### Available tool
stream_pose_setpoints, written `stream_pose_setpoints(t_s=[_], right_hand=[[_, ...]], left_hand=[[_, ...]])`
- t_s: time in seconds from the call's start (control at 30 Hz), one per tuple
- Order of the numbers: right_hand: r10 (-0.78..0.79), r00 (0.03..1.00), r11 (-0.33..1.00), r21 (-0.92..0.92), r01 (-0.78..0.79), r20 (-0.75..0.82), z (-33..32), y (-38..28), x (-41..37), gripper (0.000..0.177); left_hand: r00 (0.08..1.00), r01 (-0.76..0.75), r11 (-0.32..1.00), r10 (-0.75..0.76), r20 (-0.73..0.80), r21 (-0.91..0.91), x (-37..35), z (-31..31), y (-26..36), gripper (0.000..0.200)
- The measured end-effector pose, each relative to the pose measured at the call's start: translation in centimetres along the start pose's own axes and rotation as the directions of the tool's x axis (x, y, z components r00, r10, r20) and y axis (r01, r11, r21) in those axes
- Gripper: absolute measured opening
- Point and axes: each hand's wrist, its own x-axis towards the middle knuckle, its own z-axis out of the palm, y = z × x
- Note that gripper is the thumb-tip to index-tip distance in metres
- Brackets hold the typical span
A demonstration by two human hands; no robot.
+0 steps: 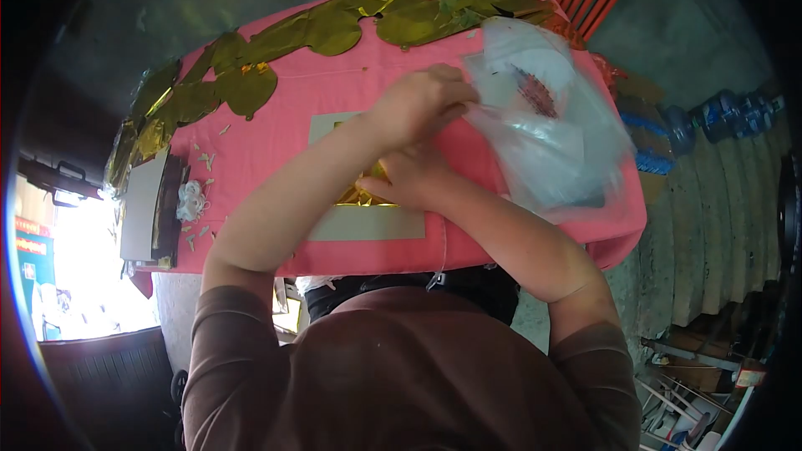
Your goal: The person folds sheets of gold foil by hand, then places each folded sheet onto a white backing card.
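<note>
From where I stand, the arms cross over a pink cloth (pixel 313 88). The left hand (pixel 418 104) reaches over the right to the near edge of a clear bag (pixel 576 146); its fingers are curled, their tips seemingly pinching the plastic, and the bag draws to a point there, probably so that its edge stays lifted. The right hand (pixel 413 177) lies low over gold foil (pixel 359 195), thumb across it, perhaps to keep so light a sheet from sliding; the other fingers are partly hidden, so I cannot tell whether they grip. The foil sits on a grey board (pixel 368 225), right before the body, likely for a flat, firm base. Flat gold shapes (pixel 330 29) line the far edge, presumably out of the way, and white string (pixel 192 200) lies at the left.
</note>
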Motion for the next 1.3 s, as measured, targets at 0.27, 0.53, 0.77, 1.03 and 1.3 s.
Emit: stream_pose_setpoints(t_s=[0.27,0.53,0.77,1.03,1.3], right_hand=[[-0.163,0.968,0.975,-0.181,0.129,-0.192,0.8,0.9,0.4,0.074],[-0.1,0.989,0.956,-0.285,0.066,-0.109,0.0,0.1,0.1,0.074],[-0.101,0.991,0.952,-0.296,0.071,-0.086,-0.1,0.4,0.2,0.073],[-0.099,0.993,0.937,-0.341,0.072,-0.065,-0.3,0.4,0.3,0.073],[-0.114,0.991,0.94,-0.33,0.084,-0.075,-0.2,0.7,0.3,0.073]], left_hand=[[0.977,0.212,0.954,-0.205,-0.057,0.21,-9.2,-10.6,0.2,0.013],[0.751,0.646,0.725,-0.66,-0.028,0.24,-21.3,-18.0,0.8,0.01],[0.663,0.572,0.572,-0.745,0.08,0.587,-23.3,-21.0,1.9,0.018],[0.799,0.597,0.78,-0.6,-0.051,0.188,-20.5,-13.8,5.9,0.031],[0.802,0.584,0.812,-0.574,0.168,-0.013,-22.1,-13.1,6.0,0.024]])
